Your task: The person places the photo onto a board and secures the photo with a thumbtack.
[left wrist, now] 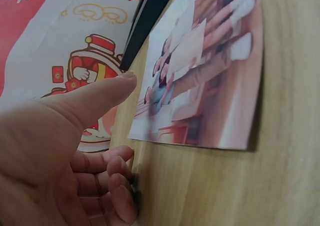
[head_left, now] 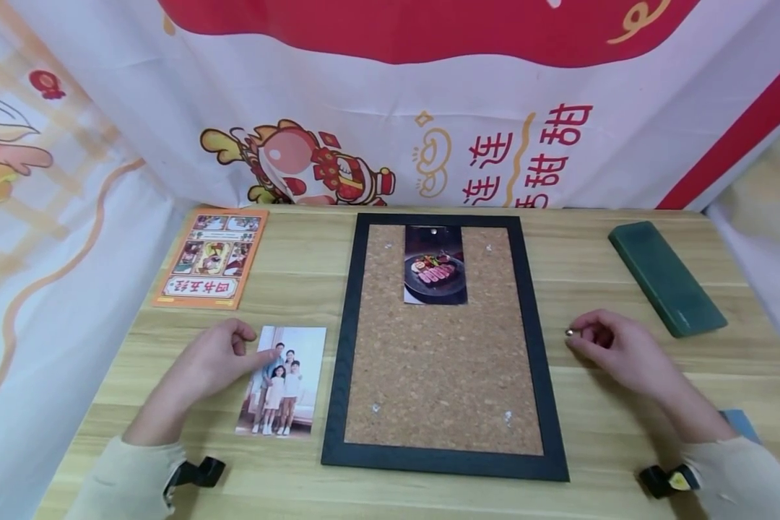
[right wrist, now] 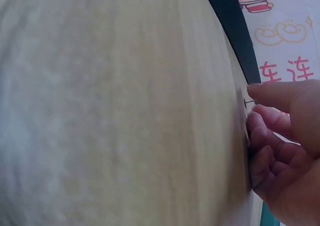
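Observation:
A family photo [head_left: 304,393] lies flat on the table, left of a black-framed cork board [head_left: 442,375]. My left hand [head_left: 211,361] is beside its upper left edge, the thumb stretched out over the photo and the other fingers loosely curled. In the left wrist view a gap shows between thumb and fingers, with nothing held; whether the thumb touches the photo I cannot tell. Right of the board, my right hand [head_left: 617,350] pinches a small shiny thumbtack [head_left: 568,333] between thumb and forefinger. A steak photo [head_left: 435,278] hangs on the cork's upper middle, a tack at its top edge.
An orange booklet [head_left: 201,267] lies at the back left. At the right stands a dark green case [head_left: 666,278]. A blue item [head_left: 741,425] is partly hidden by the right forearm. Small clear or silvery spots mark the cork near its corners. A printed curtain [head_left: 364,94] borders the table's back.

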`<state>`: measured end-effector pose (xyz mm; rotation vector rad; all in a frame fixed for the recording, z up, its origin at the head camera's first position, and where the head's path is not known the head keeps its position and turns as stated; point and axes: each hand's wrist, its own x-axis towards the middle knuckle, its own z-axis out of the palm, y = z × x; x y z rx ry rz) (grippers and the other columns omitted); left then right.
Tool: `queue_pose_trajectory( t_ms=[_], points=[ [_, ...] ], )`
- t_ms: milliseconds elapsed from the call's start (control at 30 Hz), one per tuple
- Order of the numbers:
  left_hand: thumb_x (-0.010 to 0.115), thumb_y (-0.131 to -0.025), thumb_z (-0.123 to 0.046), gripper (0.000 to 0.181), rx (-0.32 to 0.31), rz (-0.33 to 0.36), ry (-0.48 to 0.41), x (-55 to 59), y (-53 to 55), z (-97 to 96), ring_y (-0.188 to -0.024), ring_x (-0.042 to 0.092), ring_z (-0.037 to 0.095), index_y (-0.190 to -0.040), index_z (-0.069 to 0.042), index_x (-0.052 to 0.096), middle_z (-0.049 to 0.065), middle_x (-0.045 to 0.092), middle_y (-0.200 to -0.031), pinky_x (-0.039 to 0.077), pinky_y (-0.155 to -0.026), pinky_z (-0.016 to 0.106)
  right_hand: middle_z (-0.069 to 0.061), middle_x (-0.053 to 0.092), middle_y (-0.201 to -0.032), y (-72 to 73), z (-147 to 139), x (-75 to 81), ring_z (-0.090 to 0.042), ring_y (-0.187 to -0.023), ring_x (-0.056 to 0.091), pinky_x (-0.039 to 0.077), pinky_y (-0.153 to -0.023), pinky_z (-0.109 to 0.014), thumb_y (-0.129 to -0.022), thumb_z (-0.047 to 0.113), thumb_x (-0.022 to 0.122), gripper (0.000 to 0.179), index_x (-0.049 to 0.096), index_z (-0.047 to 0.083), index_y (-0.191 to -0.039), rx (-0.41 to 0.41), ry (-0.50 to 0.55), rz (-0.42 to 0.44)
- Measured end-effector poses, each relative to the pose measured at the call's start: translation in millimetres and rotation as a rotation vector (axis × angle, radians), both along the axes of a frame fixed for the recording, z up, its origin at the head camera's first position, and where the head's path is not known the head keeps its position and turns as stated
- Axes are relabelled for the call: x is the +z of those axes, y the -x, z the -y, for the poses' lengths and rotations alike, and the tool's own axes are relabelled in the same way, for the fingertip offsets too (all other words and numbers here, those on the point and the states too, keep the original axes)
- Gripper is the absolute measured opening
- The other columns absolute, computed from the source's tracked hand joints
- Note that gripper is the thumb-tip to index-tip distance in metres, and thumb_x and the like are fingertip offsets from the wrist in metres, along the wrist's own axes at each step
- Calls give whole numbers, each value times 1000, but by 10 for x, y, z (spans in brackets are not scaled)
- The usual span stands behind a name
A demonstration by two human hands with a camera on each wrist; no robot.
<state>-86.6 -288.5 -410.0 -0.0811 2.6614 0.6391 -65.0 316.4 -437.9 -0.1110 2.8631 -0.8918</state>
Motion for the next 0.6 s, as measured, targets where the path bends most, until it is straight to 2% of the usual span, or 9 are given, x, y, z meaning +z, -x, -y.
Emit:
queue_pose_trajectory(
  t_ms=[233,467,600],
  points=[
    [81,-93,-55,69,-12,17,1,-28,0,-11,-78,53,22,-129,0,61,10,62,-96,45,-65,33,-5,65,-90,55,83,-36,-20,-82,55,44,-65,-24,-105,20,72,17,71,5,-113,-27,-50,-1],
    [81,-96,-47,58,9,34,-42,-51,1,-19,-73,50,19,-126,-2,61,7,59,-90,42,-59,30,-5,64,-89,66,119,-32,-20,-81,55,43,-64,-25,-106,15,70,12,71,5,-111,-38,-65,8],
    [81,-97,-40,48,19,15,-71,-59,-8,-20,-73,50,20,-120,-3,61,6,58,-89,42,-59,29,-5,66,-89,56,117,-33,-20,-81,55,43,-64,-25,-106,15,70,11,73,5,-110,-48,-57,-1]
  ],
)
